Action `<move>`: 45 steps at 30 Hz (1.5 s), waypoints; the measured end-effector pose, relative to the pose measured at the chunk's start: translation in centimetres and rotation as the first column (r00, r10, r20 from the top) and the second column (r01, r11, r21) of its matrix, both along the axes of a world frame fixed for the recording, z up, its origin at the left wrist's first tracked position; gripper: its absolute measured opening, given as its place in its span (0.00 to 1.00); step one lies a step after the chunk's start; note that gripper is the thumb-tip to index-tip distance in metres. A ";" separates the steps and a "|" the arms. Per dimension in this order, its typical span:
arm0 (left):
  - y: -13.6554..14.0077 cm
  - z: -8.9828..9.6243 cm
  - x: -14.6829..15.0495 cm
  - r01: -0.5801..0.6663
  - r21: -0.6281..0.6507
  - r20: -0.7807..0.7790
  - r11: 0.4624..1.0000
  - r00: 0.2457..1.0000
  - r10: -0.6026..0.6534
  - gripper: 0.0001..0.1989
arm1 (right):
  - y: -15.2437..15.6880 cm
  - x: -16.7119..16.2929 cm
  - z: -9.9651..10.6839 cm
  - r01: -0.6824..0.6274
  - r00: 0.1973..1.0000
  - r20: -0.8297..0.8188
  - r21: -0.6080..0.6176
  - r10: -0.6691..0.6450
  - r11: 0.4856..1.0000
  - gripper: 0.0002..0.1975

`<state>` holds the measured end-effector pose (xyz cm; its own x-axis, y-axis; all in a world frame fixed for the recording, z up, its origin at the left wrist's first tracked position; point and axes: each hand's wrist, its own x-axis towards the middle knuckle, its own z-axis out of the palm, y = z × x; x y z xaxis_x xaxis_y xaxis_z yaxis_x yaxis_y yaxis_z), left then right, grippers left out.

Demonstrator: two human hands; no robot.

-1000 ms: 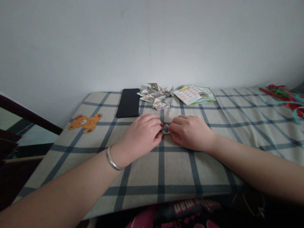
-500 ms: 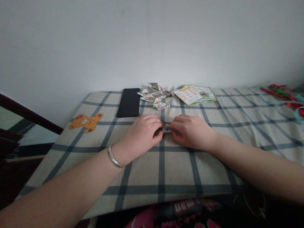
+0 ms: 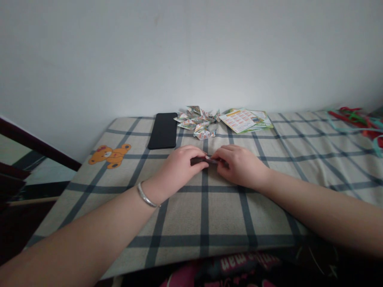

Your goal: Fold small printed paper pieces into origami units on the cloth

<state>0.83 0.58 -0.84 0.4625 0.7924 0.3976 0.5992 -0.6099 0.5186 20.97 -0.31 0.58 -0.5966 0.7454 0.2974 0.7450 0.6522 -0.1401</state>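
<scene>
Between the fingertips of both hands is a small folded piece of paper (image 3: pixel 208 158), mostly covered by the fingers, so only a thin pale edge shows. My left hand (image 3: pixel 189 160), with a silver bangle at the wrist, pinches its left end between thumb and fingers. My right hand (image 3: pixel 235 162) is closed on the right end, fingertips pressed down near the cloth. Behind the hands lie several folded paper pieces (image 3: pixel 205 130) with printed pictures and text, in a loose cluster.
A black phone (image 3: pixel 163 130) lies left of the folded pieces. To their right is a small stack of printed sheets (image 3: pixel 239 121). Red, green and pale blue ribbons (image 3: pixel 359 119) sit at the far right. A checked cloth (image 3: pixel 179 223) with a bear picture (image 3: pixel 110 155) covers the table against the wall.
The paper between my fingers has tilted or flattened, and less of it shows now. My left thumb and fingers sit slightly farther apart. The view has shifted slightly.
</scene>
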 end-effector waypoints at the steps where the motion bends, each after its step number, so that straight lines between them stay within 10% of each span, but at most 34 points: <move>1: 0.0 0.0 0.0 -0.001 -0.009 0.003 1.000 1.000 0.001 0.02 | 0.0 0.0 0.0 -0.006 1.000 -0.017 -0.005 0.006 1.000 0.09; 30: -0.6 0.5 0.4 -0.011 0.018 0.121 1.000 0.993 0.009 0.02 | 0.0 -0.1 -0.3 -0.254 0.831 -0.551 -0.494 -0.075 0.831 0.05; 38: -1.0 0.7 0.5 -0.043 0.060 0.084 0.997 0.996 0.038 0.03 | 0.0 -0.2 -0.7 -0.195 0.848 -0.521 -0.472 -0.094 0.860 0.04; 45: -1.2 0.1 0.7 -0.048 0.100 0.034 0.994 0.998 0.044 0.11 | 0.2 -0.7 -0.8 -0.246 0.752 -0.589 -0.667 -0.296 0.703 0.04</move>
<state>1.54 -0.57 -0.76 0.4122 0.7677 0.4906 0.6120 -0.6322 0.4751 20.22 -0.14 -0.21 -0.4503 0.8928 -0.0106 0.3136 0.1470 -0.9381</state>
